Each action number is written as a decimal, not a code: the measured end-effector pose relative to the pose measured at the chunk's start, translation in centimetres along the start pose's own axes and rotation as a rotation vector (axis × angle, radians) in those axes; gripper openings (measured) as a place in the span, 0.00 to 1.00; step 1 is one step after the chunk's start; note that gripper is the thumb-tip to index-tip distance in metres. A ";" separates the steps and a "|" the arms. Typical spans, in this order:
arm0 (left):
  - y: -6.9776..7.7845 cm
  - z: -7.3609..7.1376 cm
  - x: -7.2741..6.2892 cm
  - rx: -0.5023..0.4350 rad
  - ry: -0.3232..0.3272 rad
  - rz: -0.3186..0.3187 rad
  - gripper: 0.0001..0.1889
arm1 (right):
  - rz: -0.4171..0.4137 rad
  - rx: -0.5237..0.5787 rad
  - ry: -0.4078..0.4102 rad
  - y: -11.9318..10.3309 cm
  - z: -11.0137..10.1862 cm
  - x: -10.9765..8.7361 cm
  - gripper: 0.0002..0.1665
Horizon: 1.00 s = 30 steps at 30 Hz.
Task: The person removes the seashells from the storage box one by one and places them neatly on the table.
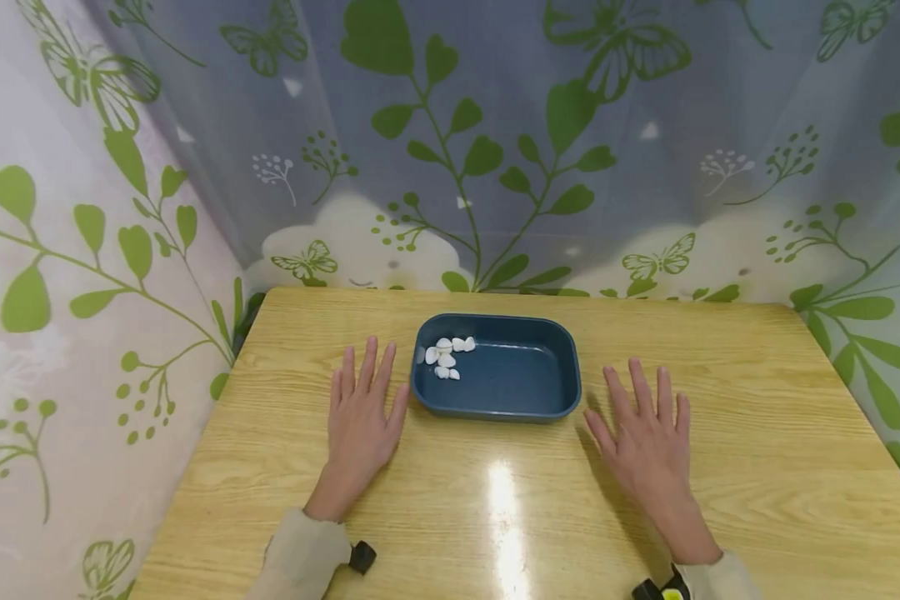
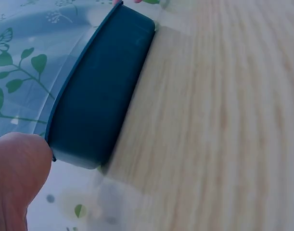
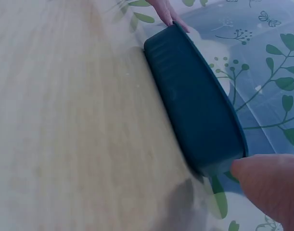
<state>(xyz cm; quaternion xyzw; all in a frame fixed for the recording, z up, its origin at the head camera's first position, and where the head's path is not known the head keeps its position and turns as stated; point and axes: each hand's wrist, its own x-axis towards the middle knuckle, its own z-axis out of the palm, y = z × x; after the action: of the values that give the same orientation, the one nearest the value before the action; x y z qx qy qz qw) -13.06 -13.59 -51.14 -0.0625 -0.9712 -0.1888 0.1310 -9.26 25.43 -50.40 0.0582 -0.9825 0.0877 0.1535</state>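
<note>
A dark blue rectangular tray with raised walls (image 1: 510,414) stands on the wooden table. Several small white pebble-like pieces (image 1: 446,360) lie inside it, gathered toward its left end. My left hand (image 1: 362,425) is spread beside the tray's left end, palm down, its thumb close to the wall. To the right of the tray my right hand (image 1: 648,446) is spread likewise, thumb pointing toward the tray's corner. Neither hand holds anything. Both wrist views show the tray's outer side, with the left thumb (image 2: 19,168) and right thumb (image 3: 269,185) near its ends; contact is unclear.
The wooden table (image 1: 435,508) extends around the tray on all sides. Behind it hangs a curtain (image 1: 510,150) printed with green leaves and butterflies, and similar patterned cloth (image 1: 82,350) hangs on the left. Dark wrist devices (image 1: 362,557) sit at both sleeves.
</note>
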 end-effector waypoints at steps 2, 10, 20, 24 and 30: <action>0.1 0.0 0.2 -0.019 0.003 0.000 0.34 | -0.001 0.003 -0.004 -0.1 -0.2 0.3 0.40; 0.8 0.2 1.5 -0.181 0.022 0.032 0.33 | -0.030 0.081 0.148 -1.6 -0.5 2.1 0.29; 1.7 1.5 2.5 -0.327 -0.062 0.051 0.38 | -0.295 0.308 0.417 -6.5 0.7 5.1 0.14; 2.1 1.9 2.7 -0.318 -0.077 0.042 0.40 | -0.329 0.309 0.333 -7.9 1.2 5.8 0.12; 3.0 2.6 2.5 -0.322 -0.083 0.026 0.43 | -0.286 0.318 0.166 -8.7 2.0 6.4 0.12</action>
<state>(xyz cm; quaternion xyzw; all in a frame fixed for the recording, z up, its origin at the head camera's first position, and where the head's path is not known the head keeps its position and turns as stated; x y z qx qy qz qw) -15.59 -9.67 -51.75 -0.1028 -0.9320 -0.3378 0.0815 -14.71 16.01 -48.90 0.2131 -0.9220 0.2234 0.2337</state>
